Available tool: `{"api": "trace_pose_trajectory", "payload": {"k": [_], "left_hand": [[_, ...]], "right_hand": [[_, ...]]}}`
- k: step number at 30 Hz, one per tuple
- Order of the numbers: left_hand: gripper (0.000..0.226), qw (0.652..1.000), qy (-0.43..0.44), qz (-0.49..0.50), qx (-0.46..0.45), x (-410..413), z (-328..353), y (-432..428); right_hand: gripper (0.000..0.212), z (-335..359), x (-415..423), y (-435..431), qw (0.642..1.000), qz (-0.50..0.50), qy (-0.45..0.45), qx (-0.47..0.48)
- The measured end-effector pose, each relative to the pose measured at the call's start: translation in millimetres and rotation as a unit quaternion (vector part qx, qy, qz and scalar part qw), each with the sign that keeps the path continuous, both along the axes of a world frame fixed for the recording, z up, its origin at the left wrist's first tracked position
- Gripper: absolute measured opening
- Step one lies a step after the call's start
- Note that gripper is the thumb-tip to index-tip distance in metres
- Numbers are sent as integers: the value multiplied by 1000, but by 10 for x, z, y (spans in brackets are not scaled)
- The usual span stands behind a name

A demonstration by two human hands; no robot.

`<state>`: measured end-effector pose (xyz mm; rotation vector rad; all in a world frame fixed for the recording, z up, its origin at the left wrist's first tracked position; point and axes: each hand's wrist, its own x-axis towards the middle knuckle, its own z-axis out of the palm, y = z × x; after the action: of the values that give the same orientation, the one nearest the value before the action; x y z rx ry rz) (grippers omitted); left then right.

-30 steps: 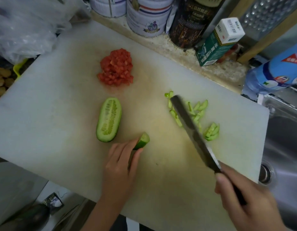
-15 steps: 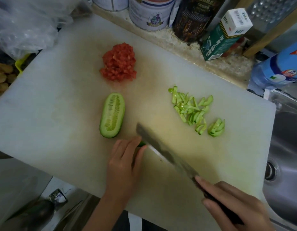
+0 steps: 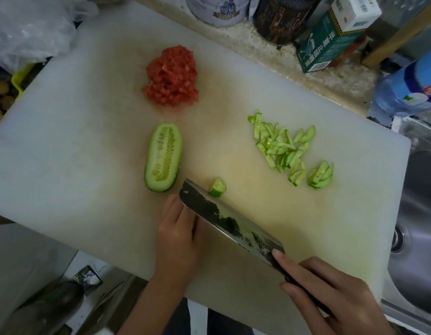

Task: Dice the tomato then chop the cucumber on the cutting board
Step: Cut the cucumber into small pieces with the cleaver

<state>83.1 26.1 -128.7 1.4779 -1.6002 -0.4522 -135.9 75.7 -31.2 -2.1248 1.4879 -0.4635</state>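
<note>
Two hands work at the near edge of the large white plastic cutting board [image 3: 64, 141], the landmark for all positions here. The right hand [image 3: 330, 293], over the board's near right corner, is clenched round the handle of a broad, dark steel cleaver [image 3: 224, 213], with the forefinger laid along the blade, probably to steady the cut. The blade slants in towards the board's near centre, edge down. The left hand [image 3: 178, 228] lies on the board's near centre, flat side of the blade against its knuckles; its fingertips are hidden behind the blade, so whether it grips or merely presses anything cannot be told. Just beyond the blade tip sits a short green cucumber stub [image 3: 218, 187], apparently the piece now being chopped. Left of it, at the board's centre, a halved cucumber with pale seeded flesh [image 3: 163, 157] rests cut face up, kept apart as stock still to be cut. Towards the board's right side lies a loose heap of thin green cucumber slices [image 3: 287, 151], clear of the cutting zone. On the board's far centre is a mound of red diced tomato [image 3: 172, 77], so that step looks done. Off the board's right edge is a steel sink [image 3: 417, 213]; behind its far edge stands a green carton [image 3: 330, 42].
</note>
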Motion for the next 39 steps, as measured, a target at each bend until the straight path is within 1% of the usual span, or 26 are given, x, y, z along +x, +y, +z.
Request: {"api": "trace_pose_trajectory", "payload": {"k": [4, 10, 14, 16, 17, 20, 24, 26, 27, 30, 32, 35, 37, 39], "left_hand": [[7, 1000, 0, 0, -3, -8, 13, 4], [5, 1000, -23, -1, -20, -20, 41, 1], [10, 999, -43, 6, -22, -34, 54, 3], [32, 999, -37, 6, -12, -50, 75, -1], [36, 1000, -30, 2, -6, -54, 91, -13], [24, 999, -31, 8, -4, -68, 60, -11], [31, 1000, -21, 9, -17, -64, 21, -4], [38, 1000, -20, 11, -21, -70, 21, -3], [36, 999, -23, 10, -21, -74, 19, -4], [7, 1000, -26, 4, -18, -73, -11, 5], [10, 1000, -26, -3, -10, -75, -8, 5], [6, 1000, -25, 1, -18, -81, 5, -1], [16, 1000, -20, 1, -13, -81, 8, -2], [12, 1000, -23, 2, -8, -77, 4, 2]], "right_hand": [[33, 7, 12, -20, 1000, 4, 15, -13], [32, 43, 5, -42, 1000, 1, 17, -13], [33, 48, -11, -39, 1000, 4, 14, -11], [33, 49, -28, -34, 1000, 2, 10, -9], [33, 48, -35, -33, 1000, 1, 8, -8], [32, 40, -63, -14, 1000, 2, 14, -9], [30, 36, -81, 7, 999, 9, 31, -9], [30, 31, -78, 21, 999, 6, 34, -11], [30, 27, -73, 28, 999, 4, 34, -13], [30, 37, -64, 36, 999, -4, 37, -17], [31, 49, -65, 31, 999, -8, 41, -16], [31, 56, -72, 37, 999, -2, 46, -15], [30, 57, -66, 38, 999, 4, 46, -13], [31, 60, -66, 36, 999, 4, 47, -13]]}}
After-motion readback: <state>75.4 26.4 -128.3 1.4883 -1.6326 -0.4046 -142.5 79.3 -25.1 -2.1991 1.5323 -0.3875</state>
